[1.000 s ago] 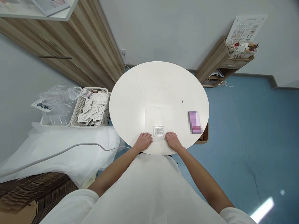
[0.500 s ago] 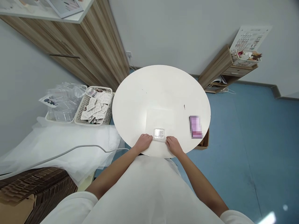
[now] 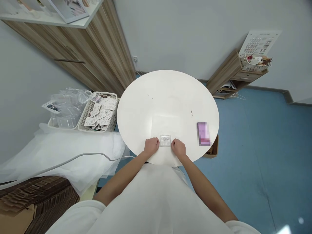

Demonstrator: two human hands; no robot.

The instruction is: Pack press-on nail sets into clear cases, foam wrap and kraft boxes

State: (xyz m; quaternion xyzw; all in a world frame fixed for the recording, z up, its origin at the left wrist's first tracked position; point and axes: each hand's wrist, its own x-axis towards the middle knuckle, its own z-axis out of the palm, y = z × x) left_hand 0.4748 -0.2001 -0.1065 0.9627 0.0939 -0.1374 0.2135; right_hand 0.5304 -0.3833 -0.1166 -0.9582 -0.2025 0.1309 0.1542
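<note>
A small clear plastic case (image 3: pixel 165 140) with a row of shiny, nail-like oval pieces inside is near the front edge of the round white table (image 3: pixel 170 94). My left hand (image 3: pixel 152 146) is closed at the case's left side, with thumb and fingertips at its edge. At the opposite edge, my right hand (image 3: pixel 178 147) is closed too, its fingers curled in against the case. A pale, flat sheet (image 3: pixel 163 125) lies under and behind the case. The exact finger contact is too small to make out.
A blurred purple item (image 3: pixel 203 134) lies at the table's right. To the left stand a white basket of printed cards (image 3: pixel 98 112) and another basket of clear plastic packaging (image 3: pixel 64 109). A wooden cabinet (image 3: pixel 109 48) and a low shelf (image 3: pixel 226 74) stand behind.
The case has tilted or turned between my hands, so its oval pieces now show as a row along its far side. My right hand has shifted slightly left, closer to it.
</note>
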